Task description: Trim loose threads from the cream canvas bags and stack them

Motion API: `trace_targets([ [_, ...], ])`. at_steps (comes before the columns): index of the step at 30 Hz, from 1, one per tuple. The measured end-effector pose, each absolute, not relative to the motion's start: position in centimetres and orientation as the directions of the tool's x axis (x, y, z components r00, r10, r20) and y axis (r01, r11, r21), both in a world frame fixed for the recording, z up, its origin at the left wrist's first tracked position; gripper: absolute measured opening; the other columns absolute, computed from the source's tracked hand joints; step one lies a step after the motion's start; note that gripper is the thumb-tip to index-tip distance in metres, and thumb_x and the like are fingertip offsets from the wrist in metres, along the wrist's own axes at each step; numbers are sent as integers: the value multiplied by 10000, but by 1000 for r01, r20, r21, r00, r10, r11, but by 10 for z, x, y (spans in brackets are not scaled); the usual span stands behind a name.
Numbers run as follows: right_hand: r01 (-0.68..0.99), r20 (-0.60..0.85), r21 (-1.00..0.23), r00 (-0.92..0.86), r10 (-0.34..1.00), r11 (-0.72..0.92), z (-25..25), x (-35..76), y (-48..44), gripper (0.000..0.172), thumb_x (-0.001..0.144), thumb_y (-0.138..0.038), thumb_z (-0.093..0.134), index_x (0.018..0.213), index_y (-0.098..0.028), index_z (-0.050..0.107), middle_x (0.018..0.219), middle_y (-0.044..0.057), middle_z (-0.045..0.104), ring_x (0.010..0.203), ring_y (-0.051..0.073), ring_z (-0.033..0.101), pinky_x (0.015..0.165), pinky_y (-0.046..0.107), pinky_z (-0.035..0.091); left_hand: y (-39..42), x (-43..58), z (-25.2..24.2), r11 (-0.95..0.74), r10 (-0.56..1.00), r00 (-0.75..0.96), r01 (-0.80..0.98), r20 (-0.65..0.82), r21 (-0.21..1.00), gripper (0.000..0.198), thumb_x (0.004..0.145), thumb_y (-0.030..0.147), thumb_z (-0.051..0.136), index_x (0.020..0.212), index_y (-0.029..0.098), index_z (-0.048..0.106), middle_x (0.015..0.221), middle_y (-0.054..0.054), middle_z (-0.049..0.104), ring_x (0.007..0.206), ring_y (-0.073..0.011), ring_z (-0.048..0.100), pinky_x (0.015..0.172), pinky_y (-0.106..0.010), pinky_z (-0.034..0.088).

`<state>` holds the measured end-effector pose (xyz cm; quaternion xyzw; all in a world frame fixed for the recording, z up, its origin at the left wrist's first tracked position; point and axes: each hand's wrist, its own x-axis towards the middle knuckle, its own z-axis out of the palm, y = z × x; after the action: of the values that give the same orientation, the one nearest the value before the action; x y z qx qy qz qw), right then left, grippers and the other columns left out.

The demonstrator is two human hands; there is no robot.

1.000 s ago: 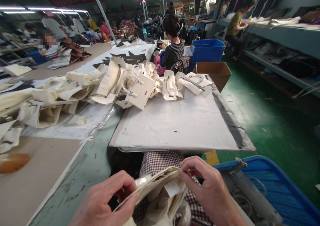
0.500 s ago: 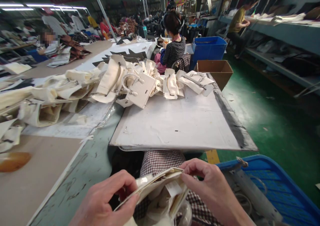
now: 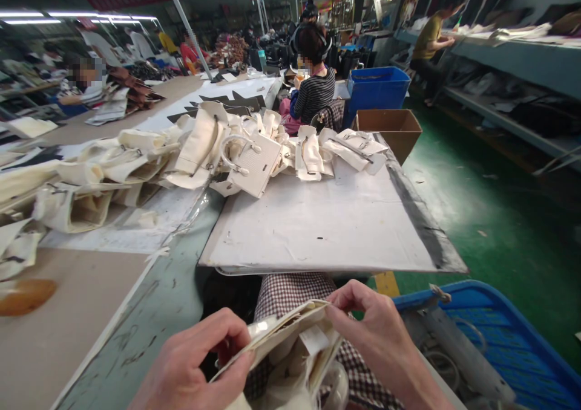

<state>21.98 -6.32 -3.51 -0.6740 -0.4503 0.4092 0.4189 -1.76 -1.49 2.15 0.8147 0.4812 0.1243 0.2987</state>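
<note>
A cream handbag [image 3: 290,331] lies over my lap, its layered top edge facing up and its inside partly showing. My left hand [image 3: 200,355] pinches the near left end of that edge between thumb and fingers. At the far right end, the thumb and fingertips of my right hand [image 3: 367,322] are closed on the same edge. A small white label [image 3: 314,340] shows inside the bag, and clear plastic [image 3: 336,386] hangs beneath it. The lower part of the bag runs out of view.
Ahead stands a white-covered table [image 3: 318,228] with piled cream handbags [image 3: 254,162] along its far side. More cream bag pieces [image 3: 77,201] cover the left bench. A blue basket [image 3: 494,301] sits at my right. A co-worker [image 3: 318,89] sits beyond the table, near a blue bin [image 3: 379,86] and cardboard box [image 3: 390,123].
My right hand has risen slightly and shifted a little left, lifting its end of the bag's edge. My left hand stays nearly in place, its grip unchanged.
</note>
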Motion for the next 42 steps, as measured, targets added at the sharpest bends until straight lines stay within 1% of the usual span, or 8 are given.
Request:
trace_targets([
  [5, 229, -140, -951, 276, 951, -207, -40, 217, -61, 23, 709, -168, 577, 716, -188, 569, 647, -28, 615, 597, 121, 560, 566, 220, 457, -13, -15, 27, -296, 854, 496, 714, -159, 635, 194, 829, 284, 503, 664, 194, 550, 626, 30, 555, 568, -105, 534, 553, -175, 434],
  [10, 176, -157, -965, 198, 967, -193, -46, 215, -62, 238, 785, -251, 586, 989, -168, 676, 718, -15, 591, 670, 139, 565, 647, 249, 486, -3, -12, 45, -127, 825, 448, 741, -344, 659, 110, 814, 238, 531, 747, 191, 605, 730, 30, 613, 684, -121, 573, 631, -190, 460],
  [14, 266, -40, -962, 101, 994, -66, -51, 219, -60, 232, 837, -295, 557, 930, -201, 747, 695, -14, 491, 654, 140, 524, 584, 232, 471, 1, -11, 58, -70, 791, 455, 731, -409, 679, 130, 801, 231, 571, 847, 201, 689, 823, 28, 674, 746, -129, 584, 685, -206, 460],
  [20, 241, 47, -969, -12, 999, 48, -58, 226, -58, 220, 845, -271, 542, 923, -223, 743, 903, 42, 664, 838, 177, 631, 739, 238, 536, 1, -12, 59, -169, 768, 539, 692, -347, 701, 191, 820, 195, 541, 879, 191, 723, 810, 9, 683, 714, -121, 572, 680, -210, 449],
  [23, 147, -56, -988, -46, 997, -49, -62, 226, -60, 249, 864, -302, 529, 971, -223, 740, 1022, 43, 714, 927, 202, 655, 827, 269, 533, 3, -13, 56, -159, 762, 545, 682, -351, 714, 194, 812, 183, 537, 874, 182, 722, 813, 2, 678, 715, -124, 566, 675, -211, 449],
  [28, 88, -160, -985, -106, 981, -151, -68, 223, -65, 299, 873, -352, 520, 1017, -206, 738, 804, 8, 739, 699, 183, 662, 637, 236, 531, 6, -16, 54, -122, 737, 560, 662, -380, 739, 192, 796, 158, 531, 851, 170, 715, 823, 1, 662, 726, -126, 554, 678, -208, 442],
  [35, 64, -138, -989, -88, 986, -133, -63, 216, -66, 264, 868, -319, 531, 931, -193, 753, 698, -3, 686, 622, 158, 608, 578, 217, 482, 12, -22, 57, -222, 700, 613, 673, -365, 706, 222, 846, 212, 473, 825, 168, 689, 820, 0, 645, 744, -131, 570, 680, -200, 439],
  [42, 65, -142, -989, -114, 983, -135, -63, 215, -63, 272, 872, -326, 518, 943, -199, 748, 662, -15, 641, 590, 143, 557, 550, 206, 452, 22, -13, 53, -453, 604, 732, 640, -315, 621, 279, 932, 305, 461, 1021, 242, 717, 867, -12, 693, 776, -141, 609, 697, -193, 422],
])
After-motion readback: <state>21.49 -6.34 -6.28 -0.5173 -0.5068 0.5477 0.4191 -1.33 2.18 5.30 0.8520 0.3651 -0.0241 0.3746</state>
